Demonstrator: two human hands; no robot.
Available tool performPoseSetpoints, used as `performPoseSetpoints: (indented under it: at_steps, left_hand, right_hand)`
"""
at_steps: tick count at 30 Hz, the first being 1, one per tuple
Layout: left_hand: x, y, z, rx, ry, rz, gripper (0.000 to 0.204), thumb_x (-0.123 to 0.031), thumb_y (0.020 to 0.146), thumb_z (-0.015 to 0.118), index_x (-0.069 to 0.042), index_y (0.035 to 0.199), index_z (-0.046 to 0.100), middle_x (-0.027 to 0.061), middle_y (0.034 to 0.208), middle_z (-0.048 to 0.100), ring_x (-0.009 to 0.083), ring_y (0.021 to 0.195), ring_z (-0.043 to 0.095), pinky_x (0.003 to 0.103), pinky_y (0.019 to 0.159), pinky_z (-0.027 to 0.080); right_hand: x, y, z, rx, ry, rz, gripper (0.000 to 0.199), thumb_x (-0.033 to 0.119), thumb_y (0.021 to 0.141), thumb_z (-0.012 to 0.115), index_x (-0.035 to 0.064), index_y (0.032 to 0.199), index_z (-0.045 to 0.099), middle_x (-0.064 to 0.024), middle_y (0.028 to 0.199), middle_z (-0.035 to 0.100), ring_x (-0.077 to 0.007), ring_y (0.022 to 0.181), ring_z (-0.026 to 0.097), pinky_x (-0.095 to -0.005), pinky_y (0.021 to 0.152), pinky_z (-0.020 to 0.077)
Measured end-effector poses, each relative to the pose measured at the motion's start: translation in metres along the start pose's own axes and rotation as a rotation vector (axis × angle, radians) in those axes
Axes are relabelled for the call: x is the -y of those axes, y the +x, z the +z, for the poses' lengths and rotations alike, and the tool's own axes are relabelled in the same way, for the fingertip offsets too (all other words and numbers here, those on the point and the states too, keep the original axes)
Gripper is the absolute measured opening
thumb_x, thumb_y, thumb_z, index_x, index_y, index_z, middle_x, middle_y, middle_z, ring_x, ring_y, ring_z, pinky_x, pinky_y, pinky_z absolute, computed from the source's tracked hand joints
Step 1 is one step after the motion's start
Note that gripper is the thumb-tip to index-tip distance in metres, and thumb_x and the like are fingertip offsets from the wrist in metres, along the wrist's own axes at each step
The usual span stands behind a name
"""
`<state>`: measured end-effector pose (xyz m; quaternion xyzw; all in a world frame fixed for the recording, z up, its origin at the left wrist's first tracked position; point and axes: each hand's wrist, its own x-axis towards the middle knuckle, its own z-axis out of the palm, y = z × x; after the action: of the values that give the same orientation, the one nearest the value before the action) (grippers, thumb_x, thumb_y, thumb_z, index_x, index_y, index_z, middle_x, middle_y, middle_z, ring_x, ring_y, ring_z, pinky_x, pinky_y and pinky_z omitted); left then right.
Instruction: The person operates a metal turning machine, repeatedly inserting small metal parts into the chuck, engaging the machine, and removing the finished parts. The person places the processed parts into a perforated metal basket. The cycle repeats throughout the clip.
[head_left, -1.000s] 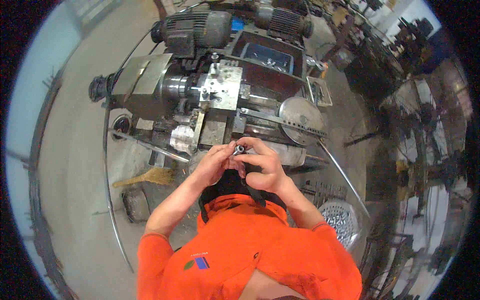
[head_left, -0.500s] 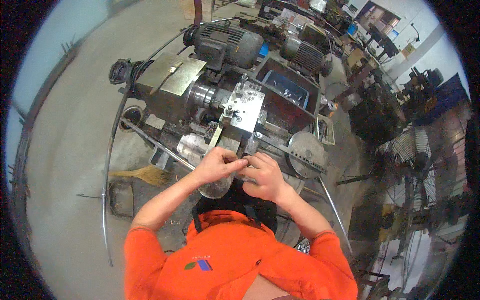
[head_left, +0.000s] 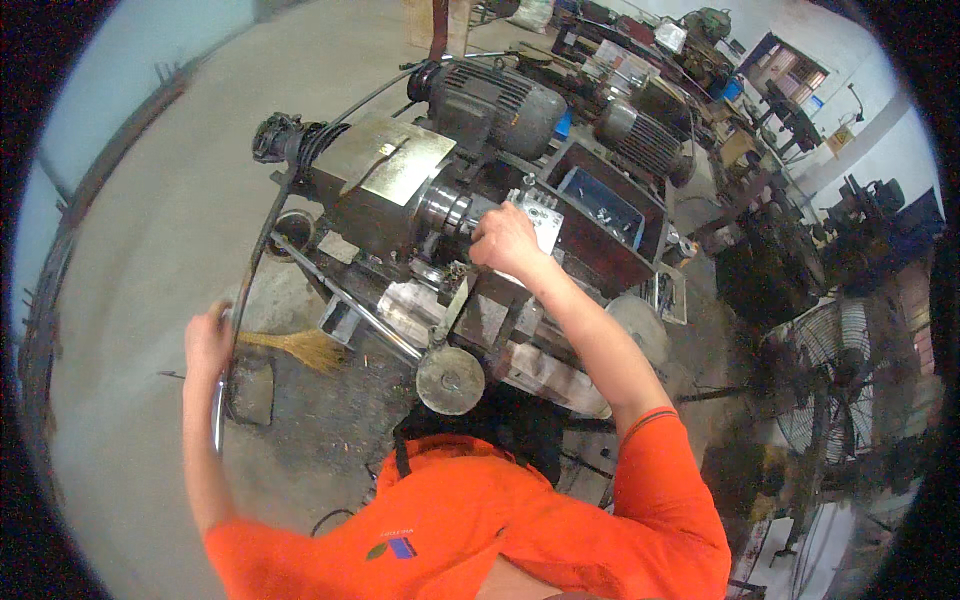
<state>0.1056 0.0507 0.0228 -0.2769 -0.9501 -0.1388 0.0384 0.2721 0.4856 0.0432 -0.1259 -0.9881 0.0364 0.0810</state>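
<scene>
My left hand (head_left: 208,342) is closed around the long metal lever (head_left: 219,425) at the left side of a small lathe. My right hand (head_left: 505,238) reaches to the shiny round spindle chuck (head_left: 440,205), its fingers curled at the chuck's front end. Whatever lies between those fingertips is hidden by the hand. Partly behind the right hand is the bright metal tool block (head_left: 545,222). Nearer to me, a round metal handwheel (head_left: 450,380) sits low on the machine.
Atop the headstock lies a metal plate (head_left: 405,160). Behind it stand an electric motor (head_left: 500,105) and a second motor (head_left: 640,138). A dark box holds a blue tray (head_left: 600,205) with small metal parts. A straw broom (head_left: 300,347) lies left; a black fan (head_left: 830,380) stands right.
My hands were together in front of the lathe and have parted. The left went out to the lever; the right moved forward to the chuck. The view has shifted slightly.
</scene>
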Motion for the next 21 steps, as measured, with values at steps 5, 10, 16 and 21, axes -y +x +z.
performPoseSetpoints:
  at_steps: [5, 10, 16, 21]
  left_hand:
    - [0.029, -0.054, 0.023, -0.028, -0.306, -0.165, 0.034, -0.012, 0.076, 0.064, -0.001, 0.106, 0.056, 0.0206, 0.082, 0.062, 0.0350, 0.076, 0.060, 0.038, 0.068, 0.048]
    - [0.022, -0.050, 0.040, 0.055, -0.251, -0.271, 0.031, -0.017, 0.072, 0.070, 0.004, 0.084, 0.051, 0.0208, 0.072, 0.058, 0.0373, 0.069, 0.057, 0.040, 0.063, 0.045]
    - [0.035, -0.039, 0.053, -0.004, -0.125, -0.217, 0.028, -0.018, 0.071, 0.068, 0.003, 0.080, 0.051, 0.0216, 0.071, 0.058, 0.0405, 0.070, 0.057, 0.046, 0.063, 0.045]
    - [0.049, -0.027, 0.056, 0.091, 0.103, -0.244, 0.024, -0.019, 0.073, 0.064, 0.001, 0.083, 0.054, 0.0230, 0.074, 0.060, 0.0396, 0.075, 0.060, 0.047, 0.067, 0.047]
  right_hand:
    - [-0.011, 0.019, 0.027, -0.007, 0.128, 0.173, 0.025, 0.020, 0.057, 0.060, 0.0142, 0.077, 0.073, -0.0143, 0.078, 0.066, -0.0327, 0.082, 0.060, -0.0369, 0.077, 0.0494]
    - [-0.005, 0.021, 0.016, 0.076, 0.261, 0.169, 0.022, 0.019, 0.055, 0.060, 0.0133, 0.073, 0.072, -0.0169, 0.074, 0.065, -0.0332, 0.075, 0.063, -0.0369, 0.075, 0.0510]
    - [0.007, 0.028, 0.010, 0.115, 0.202, 0.132, 0.030, 0.021, 0.055, 0.060, 0.0096, 0.081, 0.071, -0.0182, 0.078, 0.064, -0.0326, 0.079, 0.062, -0.0373, 0.074, 0.0495]
    - [-0.001, 0.030, 0.018, 0.088, 0.223, 0.075, 0.026, 0.023, 0.053, 0.060, 0.0120, 0.074, 0.071, -0.0162, 0.075, 0.064, -0.0330, 0.073, 0.062, -0.0386, 0.070, 0.0506]
